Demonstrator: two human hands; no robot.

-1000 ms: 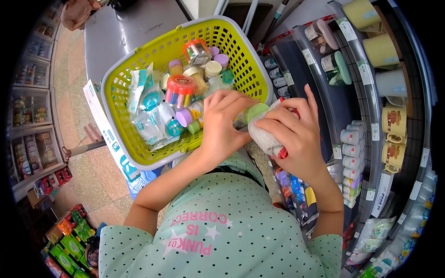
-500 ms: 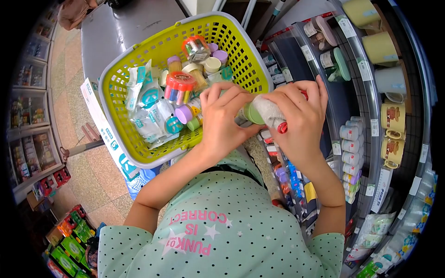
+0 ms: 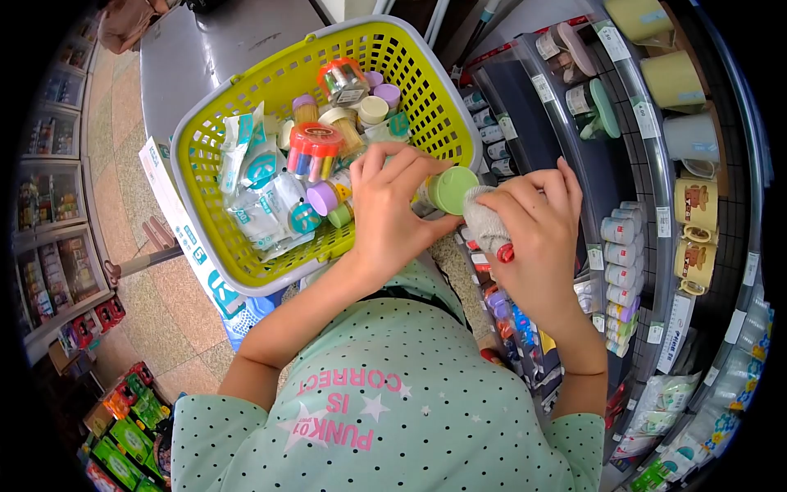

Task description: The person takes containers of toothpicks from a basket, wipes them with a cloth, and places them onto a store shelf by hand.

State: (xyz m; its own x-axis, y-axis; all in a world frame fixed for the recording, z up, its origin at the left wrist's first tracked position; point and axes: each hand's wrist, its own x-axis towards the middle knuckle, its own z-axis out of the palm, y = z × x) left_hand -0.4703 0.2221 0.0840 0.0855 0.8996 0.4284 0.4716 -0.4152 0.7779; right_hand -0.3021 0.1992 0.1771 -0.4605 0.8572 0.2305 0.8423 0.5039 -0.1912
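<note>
In my left hand [image 3: 399, 209] is a small jar with a green lid [image 3: 453, 191], gripped between thumb and fingers at the right rim of the basket. My right hand [image 3: 537, 225] is closed on a grey cloth [image 3: 484, 220] with a red edge, close against the lid's right side. The yellow-green basket [image 3: 246, 90] holds a red-lidded tub of coloured sticks [image 3: 315, 152], an orange-lidded container [image 3: 343, 82], a cream-lidded jar [image 3: 374, 110], a purple-lidded jar [image 3: 323, 198] and white-and-teal packets [image 3: 266, 209].
Shelves on the right carry beige mugs [image 3: 695, 266], rolled white goods [image 3: 620, 254] and slippers [image 3: 602, 111]. A grey table [image 3: 221, 49] stands behind the basket. At the upper left, part of another person [image 3: 127, 25] shows. A long white box [image 3: 184, 221] lies along the basket's left side.
The green lid now faces up more fully. My right hand and the cloth have moved slightly down, uncovering more of the lid.
</note>
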